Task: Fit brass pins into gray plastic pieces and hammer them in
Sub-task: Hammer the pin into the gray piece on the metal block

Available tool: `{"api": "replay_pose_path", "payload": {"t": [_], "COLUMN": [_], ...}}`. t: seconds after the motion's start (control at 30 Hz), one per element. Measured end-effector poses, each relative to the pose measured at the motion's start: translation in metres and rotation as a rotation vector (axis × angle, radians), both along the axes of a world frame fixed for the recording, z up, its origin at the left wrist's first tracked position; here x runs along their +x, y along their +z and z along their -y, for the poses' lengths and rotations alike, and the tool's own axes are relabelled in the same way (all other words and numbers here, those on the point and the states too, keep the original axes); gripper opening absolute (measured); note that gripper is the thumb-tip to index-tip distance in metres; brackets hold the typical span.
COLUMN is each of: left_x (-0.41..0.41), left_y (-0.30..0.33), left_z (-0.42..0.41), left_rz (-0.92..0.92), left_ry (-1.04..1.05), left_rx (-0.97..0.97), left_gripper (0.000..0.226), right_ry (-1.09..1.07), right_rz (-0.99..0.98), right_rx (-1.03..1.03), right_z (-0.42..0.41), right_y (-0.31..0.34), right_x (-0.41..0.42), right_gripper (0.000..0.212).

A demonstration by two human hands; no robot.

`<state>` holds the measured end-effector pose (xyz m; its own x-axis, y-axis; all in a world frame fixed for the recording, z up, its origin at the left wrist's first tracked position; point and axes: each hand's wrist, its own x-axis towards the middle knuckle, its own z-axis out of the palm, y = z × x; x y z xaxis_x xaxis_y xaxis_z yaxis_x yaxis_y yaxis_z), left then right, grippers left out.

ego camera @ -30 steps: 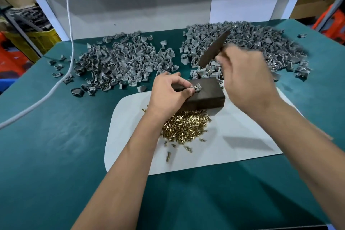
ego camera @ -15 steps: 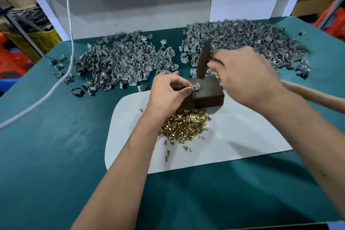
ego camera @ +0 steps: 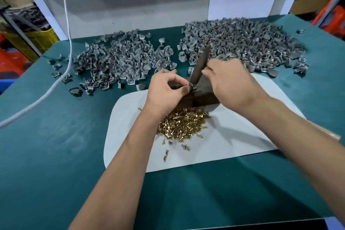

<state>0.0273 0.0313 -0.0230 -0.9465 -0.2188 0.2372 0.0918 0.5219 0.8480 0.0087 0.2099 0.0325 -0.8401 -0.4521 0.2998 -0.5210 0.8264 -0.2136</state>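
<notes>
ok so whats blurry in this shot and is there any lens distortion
Head view: the right hand and the hammer head it holds are motion-smeared; the left hand, pinching the gray piece on the dark block, looks sharper. The brass pins are fairly crisp. The wide lens bows the green table edge and the frame corners.

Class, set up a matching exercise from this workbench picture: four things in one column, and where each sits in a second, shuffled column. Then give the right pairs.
Things
1. brass pins
2. dark block
3. white cord
4. hammer

Places
A. gripped in the right hand
B. trailing over the table's left side
C. heaped on the white sheet, nearest the person
D. under the gray piece pinched by the left hand

Pairs: 1-C, 2-D, 3-B, 4-A
</notes>
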Motion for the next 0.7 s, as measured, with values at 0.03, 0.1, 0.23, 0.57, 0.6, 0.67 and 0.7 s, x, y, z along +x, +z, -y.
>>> {"api": "replay_pose_path", "payload": {"t": [0.03, 0.1, 0.23, 0.57, 0.6, 0.67, 0.7], "left_x": [0.001, 0.003, 0.005, 0.006, 0.006, 0.006, 0.006], "left_y": [0.001, 0.003, 0.005, 0.005, 0.005, 0.005, 0.006], "left_z": [0.0, -0.001, -0.001, -0.003, -0.003, -0.003, -0.003], "left_rz": [0.007, 0.028, 0.048, 0.113, 0.111, 0.11, 0.111], "left_ry": [0.002, 0.022, 0.018, -0.02, -0.024, -0.029, -0.029], "left_rx": [0.0, 0.003, 0.047, 0.163, 0.164, 0.161, 0.161], "left_gripper": [0.017, 0.016, 0.015, 0.017, 0.018, 0.019, 0.019], "right_ry": [-0.012, -0.02, -0.043, -0.174, -0.169, -0.162, -0.159], "right_rz": [0.052, 0.048, 0.073, 0.282, 0.29, 0.297, 0.289], "right_rx": [0.021, 0.013, -0.158, 0.053, 0.07, 0.068, 0.055], "right_z": [-0.003, -0.012, -0.038, -0.071, -0.07, -0.067, -0.064], "right_y": [0.002, 0.009, 0.009, -0.018, -0.019, -0.017, -0.014], "right_x": [-0.002, -0.006, -0.016, -0.019, -0.019, -0.02, -0.022], "right_gripper": [0.026, 0.024, 0.015, 0.01, 0.009, 0.01, 0.011]}}
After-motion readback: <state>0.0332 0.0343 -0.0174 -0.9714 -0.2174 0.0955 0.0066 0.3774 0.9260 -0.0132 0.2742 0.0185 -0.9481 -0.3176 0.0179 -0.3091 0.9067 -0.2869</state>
